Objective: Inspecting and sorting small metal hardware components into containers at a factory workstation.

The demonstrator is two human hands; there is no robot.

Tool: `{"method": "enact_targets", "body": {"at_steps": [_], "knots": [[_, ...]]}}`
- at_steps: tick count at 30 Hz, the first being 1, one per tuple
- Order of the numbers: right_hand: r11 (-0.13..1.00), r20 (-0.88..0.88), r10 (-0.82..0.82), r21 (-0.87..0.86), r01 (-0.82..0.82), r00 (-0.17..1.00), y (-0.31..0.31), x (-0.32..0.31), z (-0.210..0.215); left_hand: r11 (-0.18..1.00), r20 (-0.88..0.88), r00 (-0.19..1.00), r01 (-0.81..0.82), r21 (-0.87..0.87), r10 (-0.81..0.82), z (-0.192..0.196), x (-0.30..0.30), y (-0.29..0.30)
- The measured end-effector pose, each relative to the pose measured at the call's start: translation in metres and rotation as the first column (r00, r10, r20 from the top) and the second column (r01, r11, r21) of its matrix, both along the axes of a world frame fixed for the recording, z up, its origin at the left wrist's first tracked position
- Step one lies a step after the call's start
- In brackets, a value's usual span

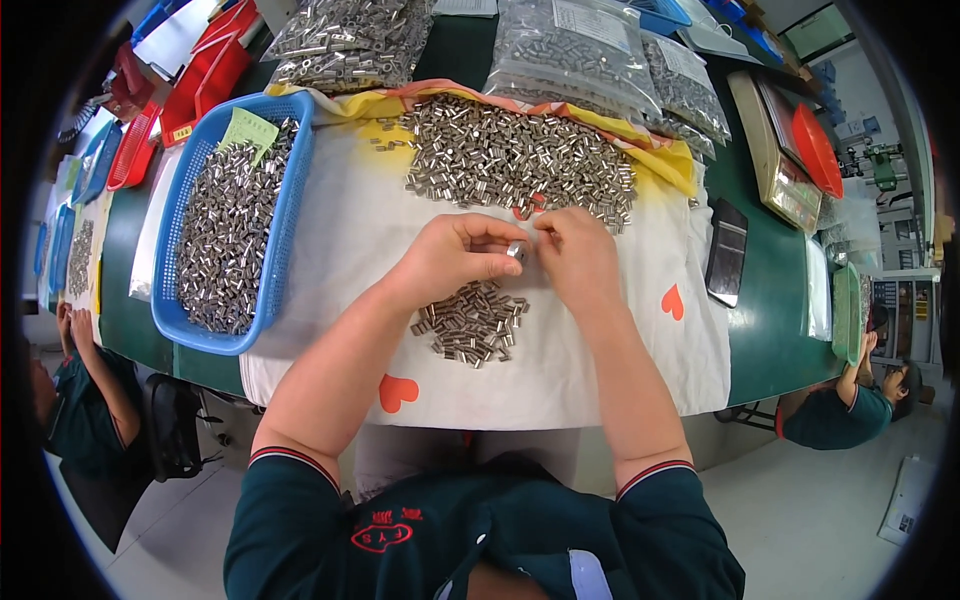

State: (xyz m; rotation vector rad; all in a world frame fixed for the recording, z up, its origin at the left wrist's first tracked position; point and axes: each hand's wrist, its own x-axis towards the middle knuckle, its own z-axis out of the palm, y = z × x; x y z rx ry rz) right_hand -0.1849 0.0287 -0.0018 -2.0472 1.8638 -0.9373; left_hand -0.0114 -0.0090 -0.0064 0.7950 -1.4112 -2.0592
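Note:
My left hand (455, 255) is closed, with a small shiny metal sleeve (517, 250) pinched between thumb and fingers. Just to its right, my right hand (580, 255) has its fingertips pressed together; whatever they hold, if anything, is too small to make out. The two hands nearly meet above a white cloth (335, 220). Below the left hand lies a small heap of short metal sleeves (475, 325). A much larger pile of similar sleeves (520, 160) spreads over the cloth beyond both hands.
On the left stands a blue basket (212, 340) full of metal sleeves. Bags of metal parts (570, 50) line the back. A dark phone (727, 250) lies at the right on the green table (775, 330). Red bins (205, 80) sit far left. Other people work at both sides.

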Motion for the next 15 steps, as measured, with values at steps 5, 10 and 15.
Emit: {"method": "enact_targets", "body": {"at_steps": [5, 10, 15], "knots": [[0.965, 0.648, 0.052, 0.164, -0.205, 0.76, 0.011, 0.0, 0.019, 0.994, -0.026, 0.994, -0.106, 0.011, 0.106, 0.001, -0.003, -0.001], [0.954, 0.704, 0.016, 0.202, -0.222, 0.71, 0.013, 0.005, 0.022, 0.995, -0.056, 0.994, -0.088, 0.039, 0.09, -0.001, -0.003, -0.001], [0.991, 0.24, 0.136, -0.043, -0.13, 0.961, 0.019, 0.012, 0.027, 0.989, 0.014, 0.989, -0.147, 0.011, 0.147, 0.002, -0.004, 0.002]]}}
